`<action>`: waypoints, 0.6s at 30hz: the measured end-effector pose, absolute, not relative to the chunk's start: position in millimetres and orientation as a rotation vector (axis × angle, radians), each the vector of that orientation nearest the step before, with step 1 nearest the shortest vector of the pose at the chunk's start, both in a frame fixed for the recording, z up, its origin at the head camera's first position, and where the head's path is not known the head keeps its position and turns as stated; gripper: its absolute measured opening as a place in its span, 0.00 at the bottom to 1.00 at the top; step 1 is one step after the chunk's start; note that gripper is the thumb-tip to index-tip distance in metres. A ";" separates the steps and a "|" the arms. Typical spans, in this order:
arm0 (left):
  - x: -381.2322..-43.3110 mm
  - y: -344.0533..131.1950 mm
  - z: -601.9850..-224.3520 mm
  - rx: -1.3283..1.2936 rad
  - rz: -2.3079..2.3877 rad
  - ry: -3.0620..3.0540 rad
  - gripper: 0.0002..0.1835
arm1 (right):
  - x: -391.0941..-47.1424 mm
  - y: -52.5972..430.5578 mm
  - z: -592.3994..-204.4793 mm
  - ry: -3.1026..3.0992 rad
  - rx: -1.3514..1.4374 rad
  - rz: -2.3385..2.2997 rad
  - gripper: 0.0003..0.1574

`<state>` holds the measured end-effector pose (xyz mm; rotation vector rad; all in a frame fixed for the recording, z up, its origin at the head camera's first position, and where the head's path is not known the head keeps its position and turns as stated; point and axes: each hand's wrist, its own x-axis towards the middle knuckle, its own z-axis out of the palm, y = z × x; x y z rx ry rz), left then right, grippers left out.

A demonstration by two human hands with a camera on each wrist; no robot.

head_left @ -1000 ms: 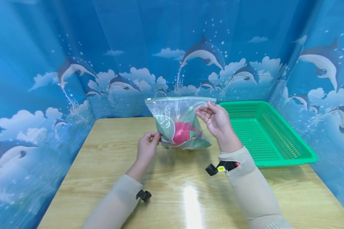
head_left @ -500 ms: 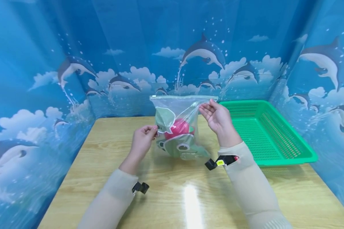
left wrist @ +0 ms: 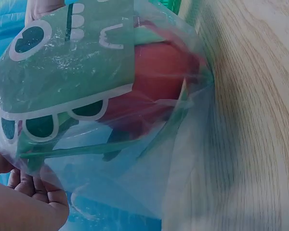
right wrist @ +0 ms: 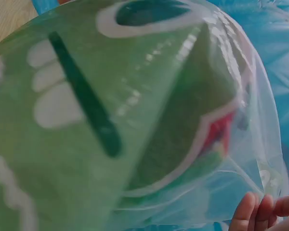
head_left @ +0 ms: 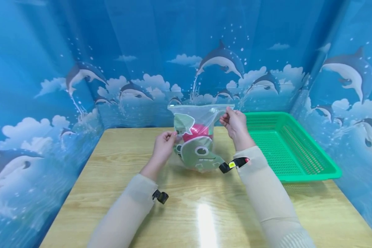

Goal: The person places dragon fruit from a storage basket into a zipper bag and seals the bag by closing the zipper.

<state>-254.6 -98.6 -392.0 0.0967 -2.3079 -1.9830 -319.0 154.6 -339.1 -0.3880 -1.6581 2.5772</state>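
A clear zip bag point(head_left: 201, 158) printed with a green cartoon creature stands upright over the table, its white slider at the top left corner. Something round and red-pink point(head_left: 199, 130) with green parts shows through the plastic; its kind is unclear. My left hand point(head_left: 164, 146) pinches the bag's left side between thumb and fingers. High on the right edge, just below the zip strip, my right hand point(head_left: 236, 125) pinches the plastic. In the left wrist view the red content point(left wrist: 159, 77) lies behind the printed face.
A green perforated plastic basket point(head_left: 297, 172) stands at the right on the wooden table point(head_left: 117, 162). Behind and on both sides hangs a blue curtain point(head_left: 148, 41) with dolphins and clouds.
The bag has turned so that its printed face shows fully to the front, and its top left corner has shifted right. Both hands still hold its sides; the left has moved higher.
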 end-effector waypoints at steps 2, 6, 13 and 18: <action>-256.1 -96.0 -392.9 0.112 -1.998 -2.304 0.14 | -322.0 154.8 -343.7 -1.666 -0.423 2.577 0.11; -258.9 -91.5 -396.7 0.128 -1.985 -2.305 0.14 | -326.9 155.5 -355.2 -1.716 -0.459 2.576 0.11; -264.6 -87.2 -403.8 0.174 -1.979 -2.305 0.15 | -334.1 155.6 -378.1 -1.771 -0.597 2.645 0.12; -271.4 -92.7 -408.2 0.248 -2.017 -2.299 0.16 | -336.3 153.5 -384.3 -1.810 -0.590 2.603 0.12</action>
